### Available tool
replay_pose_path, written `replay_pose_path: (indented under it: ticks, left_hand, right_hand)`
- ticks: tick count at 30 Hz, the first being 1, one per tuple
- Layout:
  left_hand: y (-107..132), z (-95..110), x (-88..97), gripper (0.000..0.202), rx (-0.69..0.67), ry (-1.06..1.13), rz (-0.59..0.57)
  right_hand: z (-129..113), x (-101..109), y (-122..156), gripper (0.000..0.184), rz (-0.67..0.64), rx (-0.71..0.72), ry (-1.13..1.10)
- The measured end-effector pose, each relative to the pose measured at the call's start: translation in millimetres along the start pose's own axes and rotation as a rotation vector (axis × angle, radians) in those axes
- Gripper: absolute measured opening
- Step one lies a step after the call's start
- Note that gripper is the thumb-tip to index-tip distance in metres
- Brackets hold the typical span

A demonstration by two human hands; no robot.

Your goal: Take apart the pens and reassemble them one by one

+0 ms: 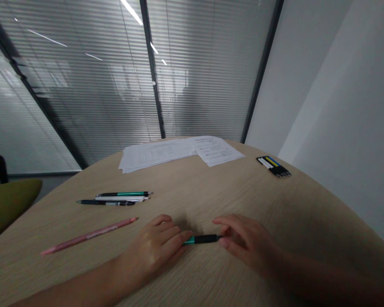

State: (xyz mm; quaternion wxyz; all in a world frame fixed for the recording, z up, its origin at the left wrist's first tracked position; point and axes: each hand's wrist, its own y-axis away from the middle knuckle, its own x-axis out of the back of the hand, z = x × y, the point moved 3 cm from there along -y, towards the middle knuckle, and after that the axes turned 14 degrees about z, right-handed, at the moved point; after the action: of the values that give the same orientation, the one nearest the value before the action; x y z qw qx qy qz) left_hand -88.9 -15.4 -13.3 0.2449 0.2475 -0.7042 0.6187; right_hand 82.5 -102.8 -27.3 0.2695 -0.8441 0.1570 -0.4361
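Note:
My left hand [161, 243] rests low over the table with its fingers closed round a teal pen [205, 238]. The pen's black grip and thin tip point right, while its rear end is hidden under the fingers. My right hand [243, 238] is at the tip, thumb and index finger apart on either side of it; whether a finger touches the tip I cannot tell. Left of my left hand lies a pink pencil-like stick [89, 236], slanting. Behind it three pens lie side by side: a teal and black pen [124, 194], a white pen [121, 198] and a black pen [107, 203].
Printed paper sheets [160, 152] lie at the far side of the wooden table [195, 183]. A black pack of pens or markers [273, 166] sits near the right edge. A green chair [11, 200] stands at the left, with glass and blinds behind and a white wall right.

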Motion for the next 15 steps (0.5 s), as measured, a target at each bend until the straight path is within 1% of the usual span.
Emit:
replay_pose_path:
  ticks: [2, 4, 5, 8, 13, 15]
  left_hand:
    - [0.7, -1.0, -0.3, 0.015, 0.005, -0.001, 0.005]
    - [2.1, -1.8, -1.0, 0.015, 0.005, 0.000, 0.007]
    - [2.6, -2.0, -1.2, 0.015, 0.003, 0.004, 0.010]
    - [2.3, -1.6, -0.3, 0.016, -0.001, 0.014, 0.011]
    - [-1.3, 0.6, 2.6, 0.016, -0.012, 0.023, -0.029]
    - [-1.3, 0.7, 2.9, 0.016, -0.012, 0.022, -0.029]
  right_hand:
    - [-1.4, 1.4, 0.3, 0.016, 0.035, 0.064, 0.033]
    - [-3.0, 1.4, 0.5, 0.007, 0.040, 0.105, 0.063]
    - [-3.8, 1.3, 0.4, 0.005, 0.040, 0.116, 0.071]
    - [-6.7, 1.0, -0.2, 0.008, 0.044, 0.142, 0.084]
    - [-9.4, 1.2, 0.0, 0.026, 0.038, 0.189, 0.114]
    - [-9.3, 1.2, 1.1, 0.021, 0.018, 0.189, 0.108]
